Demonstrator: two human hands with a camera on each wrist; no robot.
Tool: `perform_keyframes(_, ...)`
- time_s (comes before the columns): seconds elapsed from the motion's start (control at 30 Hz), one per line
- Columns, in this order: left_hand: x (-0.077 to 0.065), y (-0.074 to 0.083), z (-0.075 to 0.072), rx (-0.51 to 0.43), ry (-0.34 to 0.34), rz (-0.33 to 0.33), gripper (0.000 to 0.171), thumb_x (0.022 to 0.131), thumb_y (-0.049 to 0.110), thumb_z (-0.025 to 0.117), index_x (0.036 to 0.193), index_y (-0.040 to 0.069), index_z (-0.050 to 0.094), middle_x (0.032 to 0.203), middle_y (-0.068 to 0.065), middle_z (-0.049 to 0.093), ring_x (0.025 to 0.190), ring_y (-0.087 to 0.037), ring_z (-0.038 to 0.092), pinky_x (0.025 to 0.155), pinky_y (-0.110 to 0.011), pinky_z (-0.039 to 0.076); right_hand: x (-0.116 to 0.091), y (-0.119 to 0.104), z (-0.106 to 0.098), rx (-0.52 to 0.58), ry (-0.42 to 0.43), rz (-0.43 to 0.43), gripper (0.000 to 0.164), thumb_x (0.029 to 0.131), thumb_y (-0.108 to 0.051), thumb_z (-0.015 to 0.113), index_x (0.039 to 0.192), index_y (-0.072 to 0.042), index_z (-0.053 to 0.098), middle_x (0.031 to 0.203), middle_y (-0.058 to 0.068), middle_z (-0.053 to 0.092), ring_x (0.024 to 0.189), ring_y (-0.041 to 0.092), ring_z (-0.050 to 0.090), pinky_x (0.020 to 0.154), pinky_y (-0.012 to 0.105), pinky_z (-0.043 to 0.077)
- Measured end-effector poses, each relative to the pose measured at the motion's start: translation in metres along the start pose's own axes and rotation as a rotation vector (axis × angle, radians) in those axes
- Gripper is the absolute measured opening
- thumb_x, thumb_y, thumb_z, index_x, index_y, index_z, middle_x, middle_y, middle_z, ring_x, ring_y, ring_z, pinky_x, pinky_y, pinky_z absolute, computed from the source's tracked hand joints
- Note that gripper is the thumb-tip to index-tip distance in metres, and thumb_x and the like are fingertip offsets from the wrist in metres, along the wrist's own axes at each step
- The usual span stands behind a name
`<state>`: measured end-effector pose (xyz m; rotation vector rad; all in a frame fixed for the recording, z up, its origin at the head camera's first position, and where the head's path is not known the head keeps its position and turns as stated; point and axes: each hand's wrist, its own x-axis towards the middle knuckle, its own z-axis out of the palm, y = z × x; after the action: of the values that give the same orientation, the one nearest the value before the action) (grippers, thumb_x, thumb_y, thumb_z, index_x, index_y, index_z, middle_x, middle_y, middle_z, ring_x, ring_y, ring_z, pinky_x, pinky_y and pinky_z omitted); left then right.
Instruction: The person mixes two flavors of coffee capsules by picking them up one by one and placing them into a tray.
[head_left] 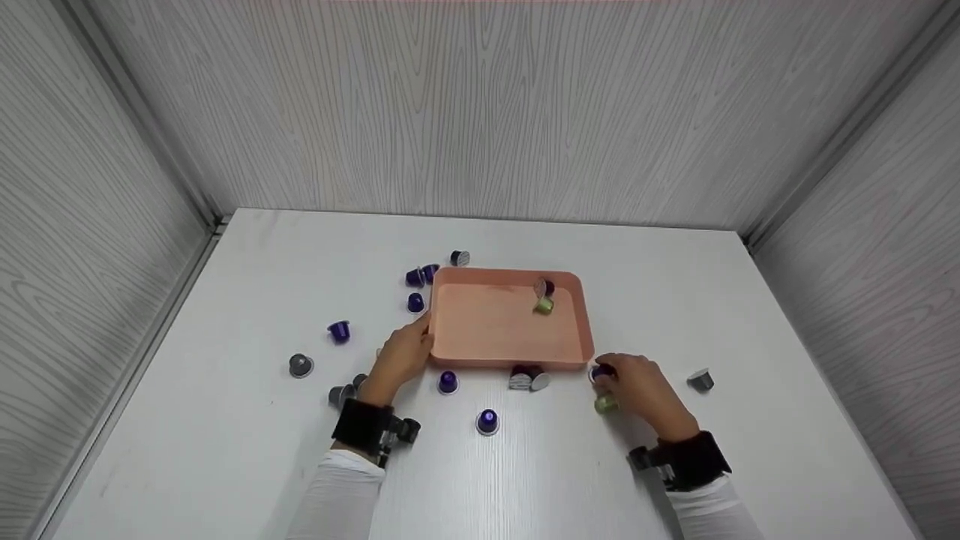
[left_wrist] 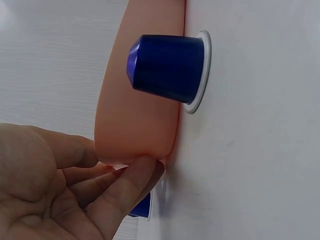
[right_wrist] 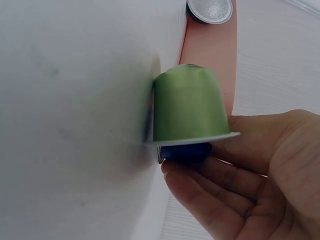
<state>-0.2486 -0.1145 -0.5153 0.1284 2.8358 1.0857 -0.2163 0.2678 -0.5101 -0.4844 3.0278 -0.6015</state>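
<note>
A shallow pink tray [head_left: 484, 322] lies on the white table with a green coffee capsule [head_left: 544, 305] and a dark one [head_left: 548, 288] inside. My left hand [head_left: 405, 352] holds the tray's left side near the front corner, thumb and fingers at its wall in the left wrist view. Just off the tray's front right corner, my right hand [head_left: 637, 386] pinches a dark blue-purple capsule [right_wrist: 185, 152] by its body. Another green capsule [right_wrist: 190, 105] stands close in front of it and partly hides it in the right wrist view.
Two capsules [head_left: 520, 379] lie against the tray's front wall. Purple capsules [head_left: 487, 421] stand nearer the front. Several purple and grey capsules [head_left: 301, 365] are scattered on the left, some partly behind the left wrist. One grey capsule [head_left: 701, 380] lies far right. Panels [head_left: 480, 112] enclose the table.
</note>
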Motion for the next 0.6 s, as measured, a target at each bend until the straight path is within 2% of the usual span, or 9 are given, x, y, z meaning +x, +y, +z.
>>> perform_keyframes(0.17, 0.001, -0.001, 0.0, 0.002, -0.008, -0.007, 0.052, 0.102, 0.016, 0.045, 0.151, 0.006, 0.035, 0.14, -0.02, 0.051, 0.124, -0.039, 0.051, 0.099, -0.052, 0.042, 0.0, 0.001, -0.001, 0.032, -0.002, 0.022, 0.023, 0.093, -0.012, 0.066, 0.115, -0.004, 0.07, 0.109, 0.01, 0.07, 0.1, 0.028, 0.065, 0.085, 0.048, 0.051)
perform_keyframes(0.4, 0.002, -0.002, 0.0, 0.005, -0.001, -0.009, 0.052, 0.101, 0.016, 0.046, 0.152, 0.01, 0.036, 0.137, -0.022, 0.053, 0.123, -0.04, 0.052, 0.098, -0.054, 0.043, -0.001, 0.002, -0.005, 0.036, 0.029, 0.022, 0.026, 0.093, -0.014, 0.067, 0.116, -0.003, 0.069, 0.11, 0.012, 0.07, 0.1, 0.03, 0.065, 0.085, 0.049, 0.052)
perform_keyframes(0.6, 0.001, -0.001, 0.001, -0.004, 0.001, -0.008, 0.051, 0.102, 0.016, 0.046, 0.151, 0.009, 0.036, 0.137, -0.021, 0.054, 0.122, -0.039, 0.053, 0.096, -0.054, 0.044, -0.002, 0.003, -0.01, 0.031, 0.034, 0.009, 0.029, 0.092, -0.015, 0.069, 0.117, -0.001, 0.068, 0.111, 0.016, 0.069, 0.102, 0.035, 0.065, 0.086, 0.052, 0.051)
